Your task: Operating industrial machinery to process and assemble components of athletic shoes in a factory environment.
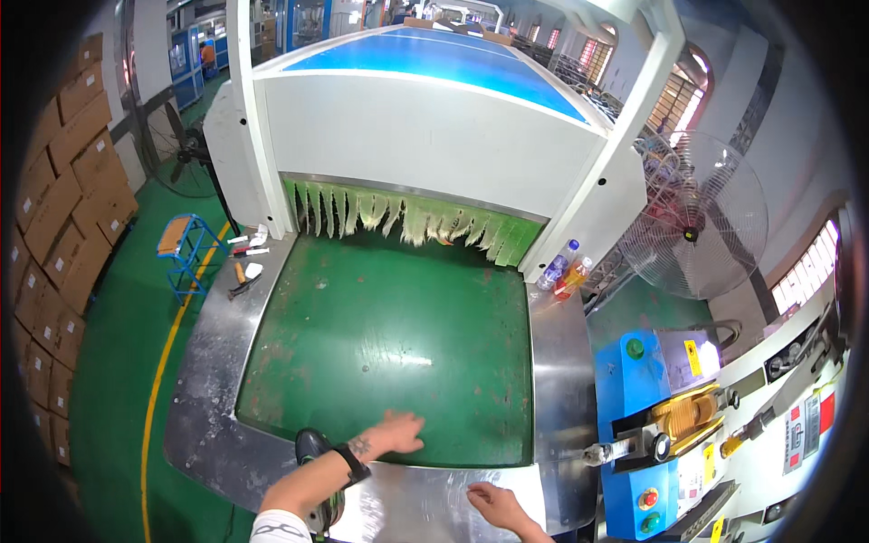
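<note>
My left hand (pixel 396 433) lies flat with fingers spread on the near edge of a green conveyor belt (pixel 389 335), and it holds nothing. A black band sits on that wrist. My right hand (pixel 496 503) rests palm down on the metal frame (pixel 561 362) around the belt, fingers apart and empty. The belt runs out from under a strip curtain (pixel 407 217) at the mouth of a large white machine with a blue top (pixel 425 54). Nothing lies on the belt near my hands.
Two bottles (pixel 563 270) stand at the frame's far right corner. Small tools (pixel 246 267) lie at its far left corner, beside a blue stool (pixel 181 240). A blue device with buttons (pixel 647 425) stands at right, a fan (pixel 692 235) behind it. Stacked cartons (pixel 63 208) line the left.
</note>
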Demonstrator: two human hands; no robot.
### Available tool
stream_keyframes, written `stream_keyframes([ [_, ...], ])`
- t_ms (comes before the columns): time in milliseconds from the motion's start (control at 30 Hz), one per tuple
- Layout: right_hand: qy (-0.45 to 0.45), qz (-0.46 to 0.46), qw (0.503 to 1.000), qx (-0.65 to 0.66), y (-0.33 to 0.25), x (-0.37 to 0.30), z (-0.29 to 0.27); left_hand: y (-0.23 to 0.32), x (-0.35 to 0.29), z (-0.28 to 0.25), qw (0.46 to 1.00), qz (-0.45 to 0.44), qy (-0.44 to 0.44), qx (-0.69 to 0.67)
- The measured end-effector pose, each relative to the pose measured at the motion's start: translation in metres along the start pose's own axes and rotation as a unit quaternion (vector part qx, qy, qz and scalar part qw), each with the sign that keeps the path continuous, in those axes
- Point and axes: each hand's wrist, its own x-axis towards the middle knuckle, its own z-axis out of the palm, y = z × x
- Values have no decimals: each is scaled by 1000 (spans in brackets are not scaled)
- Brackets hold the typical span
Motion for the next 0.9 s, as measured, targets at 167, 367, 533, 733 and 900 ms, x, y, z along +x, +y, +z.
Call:
stream_keyframes([
  [167,-23,-64,990,-124,-67,123,-46,-114,45,-58,989,-106,53,90],
  [367,-47,-226,927,-295,-143,358,-71,-212,74,-95,970,-59,220,81],
  [533,-6,-331,783,-527,-160,535,-71,-244,82,-78,949,-7,312,36],
  [733,156,-133,755,-623,-197,705,-160,-260,93,-74,950,33,311,15],
  [900,55,-51,685,-724,-198,744,-177,-257,95,-76,949,32,314,18],
])
